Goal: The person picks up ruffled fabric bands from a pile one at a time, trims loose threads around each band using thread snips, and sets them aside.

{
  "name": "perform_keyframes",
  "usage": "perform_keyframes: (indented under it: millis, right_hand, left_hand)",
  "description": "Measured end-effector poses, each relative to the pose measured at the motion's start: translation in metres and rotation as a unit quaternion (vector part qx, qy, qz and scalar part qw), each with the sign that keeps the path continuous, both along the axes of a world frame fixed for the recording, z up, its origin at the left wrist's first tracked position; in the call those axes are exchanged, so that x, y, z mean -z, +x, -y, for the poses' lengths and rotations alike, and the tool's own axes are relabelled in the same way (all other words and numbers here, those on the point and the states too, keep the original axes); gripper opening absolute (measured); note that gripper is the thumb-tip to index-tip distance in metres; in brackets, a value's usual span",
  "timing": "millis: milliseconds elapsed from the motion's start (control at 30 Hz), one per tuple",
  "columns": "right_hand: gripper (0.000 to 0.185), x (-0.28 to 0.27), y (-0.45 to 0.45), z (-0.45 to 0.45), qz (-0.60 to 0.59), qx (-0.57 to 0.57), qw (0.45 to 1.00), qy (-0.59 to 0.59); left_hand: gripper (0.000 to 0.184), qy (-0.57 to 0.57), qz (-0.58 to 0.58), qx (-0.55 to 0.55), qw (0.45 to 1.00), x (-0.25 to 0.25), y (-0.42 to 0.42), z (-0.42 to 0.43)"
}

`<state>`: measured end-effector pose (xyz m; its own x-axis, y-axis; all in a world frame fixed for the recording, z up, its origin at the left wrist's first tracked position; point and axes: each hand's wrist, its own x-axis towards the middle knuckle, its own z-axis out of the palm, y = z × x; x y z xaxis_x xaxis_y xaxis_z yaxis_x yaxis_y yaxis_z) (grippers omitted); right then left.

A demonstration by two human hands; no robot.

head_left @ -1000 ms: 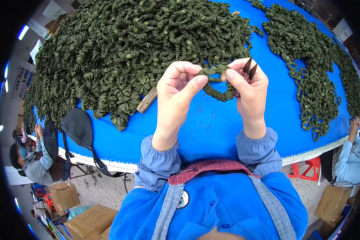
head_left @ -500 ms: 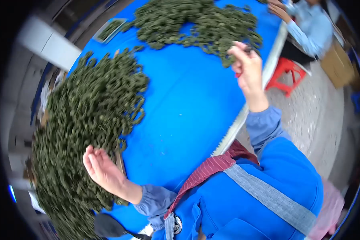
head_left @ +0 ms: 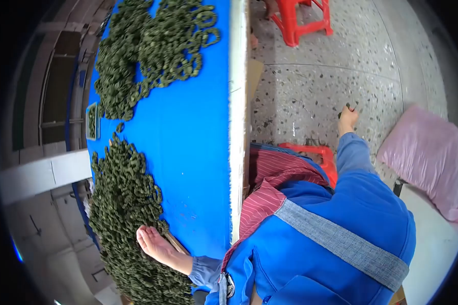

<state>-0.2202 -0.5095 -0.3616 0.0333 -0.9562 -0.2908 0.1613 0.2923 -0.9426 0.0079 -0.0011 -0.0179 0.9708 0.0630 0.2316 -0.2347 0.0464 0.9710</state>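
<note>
My left hand hovers palm-up at the near side of a pile of dark green rings. Its fingers are loosely bent and nothing shows in them. Out to the right, away from the table, my right hand is over the speckled floor. It is closed, and small dark green bits stick out from it; they look like part of a ring, though most is hidden. A second heap of the dark green rings lies farther up the blue tabletop.
A light wooden strip lies beside my left hand. A small clear tray with green pieces sits at the table's far edge. Right of the table are red stools, the speckled floor and a pink sack.
The view has swung toward the right, bringing in more floor and the pink sack. My right hand has moved from above the table out over the floor. My left hand stays by the pile.
</note>
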Motion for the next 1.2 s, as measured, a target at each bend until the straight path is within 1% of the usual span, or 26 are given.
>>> perform_keyframes:
  millis: [67,167,233,333,367,400,433,467,533,567,600,633,700,733,767,800,833,867,933,967,1000,1033,1100,1133,1167,1200]
  right_hand:
    - [0.025,0.029,0.0,-0.008,-0.048,-0.016,0.999,0.019]
    - [0.026,0.066,0.032,-0.019,-0.115,-0.046,0.991,0.054]
    - [0.027,0.075,0.081,-0.021,-0.159,-0.078,0.982,0.064]
    - [0.03,0.074,0.192,-0.022,-0.206,-0.142,0.966,0.066]
    - [0.031,0.082,0.203,-0.023,-0.221,-0.166,0.959,0.065]
    - [0.032,0.054,0.225,-0.013,-0.208,-0.194,0.957,0.06]
    - [0.034,0.019,0.248,-0.004,-0.196,-0.222,0.954,0.054]
    - [0.04,0.007,0.27,-0.003,-0.206,-0.117,0.969,0.066]
    - [0.043,0.012,0.29,0.011,-0.189,-0.107,0.973,0.079]
    - [0.037,0.042,0.311,0.009,-0.246,-0.082,0.965,0.045]
    - [0.032,0.055,0.3,0.009,-0.127,-0.131,0.982,0.048]
    - [0.032,0.036,0.313,0.007,-0.123,-0.15,0.98,0.033]
    - [0.03,0.023,0.263,-0.009,-0.1,-0.161,0.982,-0.011]
    - [0.029,0.015,0.236,-0.025,-0.084,-0.178,0.98,-0.032]
    - [0.028,0.01,0.206,-0.04,-0.066,-0.201,0.976,-0.052]
    - [0.027,0.006,0.184,-0.047,-0.047,-0.23,0.97,-0.07]
    - [0.026,0.001,0.166,-0.054,-0.026,-0.259,0.962,-0.086]
    - [0.025,-0.007,0.151,-0.056,-0.005,-0.288,0.952,-0.103]
    - [0.023,-0.036,0.117,-0.067,0.03,-0.334,0.933,-0.133]
    - [0.022,-0.057,0.104,-0.071,0.046,-0.349,0.924,-0.15]
    - [0.021,-0.076,0.106,-0.067,0.06,-0.36,0.916,-0.166]
    - [0.02,-0.098,0.108,-0.066,0.073,-0.364,0.91,-0.182]
    - [0.018,-0.137,0.09,-0.061,0.098,-0.361,0.903,-0.212]
    - [0.017,-0.158,0.108,-0.057,0.11,-0.356,0.901,-0.223]
    - [0.017,-0.176,0.103,-0.056,0.121,-0.349,0.899,-0.233]
    - [0.016,-0.194,0.138,-0.045,0.132,-0.341,0.899,-0.24]
  left_hand:
    - [0.019,0.023,-0.01,-0.001,1.0,-0.005,0.002,-0.003]
    - [0.019,-0.006,-0.028,-0.044,0.999,-0.029,0.011,-0.018]
    - [0.019,-0.018,-0.033,-0.061,0.997,-0.037,0.016,-0.014]
    - [0.02,-0.013,-0.011,-0.055,0.998,-0.057,0.019,-0.013]
    - [0.02,-0.012,-0.003,-0.055,0.998,-0.063,0.017,-0.013]
    - [0.02,-0.011,0.004,-0.061,0.998,-0.069,0.009,-0.006]
    - [0.02,-0.004,0.02,-0.02,1.0,-0.074,-0.003,0.009]
    - [0.021,0.003,0.035,0.019,0.999,-0.078,-0.017,0.026]
    - [0.022,0.01,0.069,0.096,0.993,-0.081,-0.035,0.044]
    - [0.023,0.008,0.065,0.017,0.998,-0.081,-0.024,0.005]
    - [0.024,0.003,0.059,-0.064,0.996,-0.081,-0.013,-0.038]
    - [0.024,-0.008,0.065,-0.085,0.994,-0.081,-0.016,-0.04]
    - [0.026,-0.005,0.066,-0.194,0.979,-0.078,-0.03,-0.042]
    - [0.026,-0.014,0.075,-0.199,0.977,-0.073,-0.038,-0.034]
    - [0.027,0.001,0.071,-0.21,0.975,-0.068,-0.039,-0.039]
    - [0.03,-0.004,0.072,-0.284,0.956,-0.067,-0.046,-0.012]
    - [0.033,-0.033,0.079,-0.22,0.972,-0.052,-0.038,-0.051]
    - [0.033,-0.064,0.074,-0.257,0.961,-0.047,-0.038,-0.044]
    - [0.029,-0.071,0.083,-0.24,0.965,-0.029,-0.038,-0.058]
    - [0.029,-0.087,0.08,-0.265,0.957,-0.024,-0.04,-0.053]
    - [0.028,-0.105,0.077,-0.285,0.95,-0.018,-0.04,-0.051]
    - [0.027,-0.119,0.08,-0.279,0.949,-0.009,-0.039,-0.059]
    - [0.027,-0.114,0.084,-0.297,0.944,0.008,-0.037,-0.066]
    - [0.027,-0.128,0.085,-0.314,0.937,0.017,-0.035,-0.071]
    - [0.025,-0.088,0.071,-0.326,0.939,0.024,-0.033,-0.076]
    - [0.023,-0.045,0.055,-0.335,0.939,0.032,-0.031,-0.079]
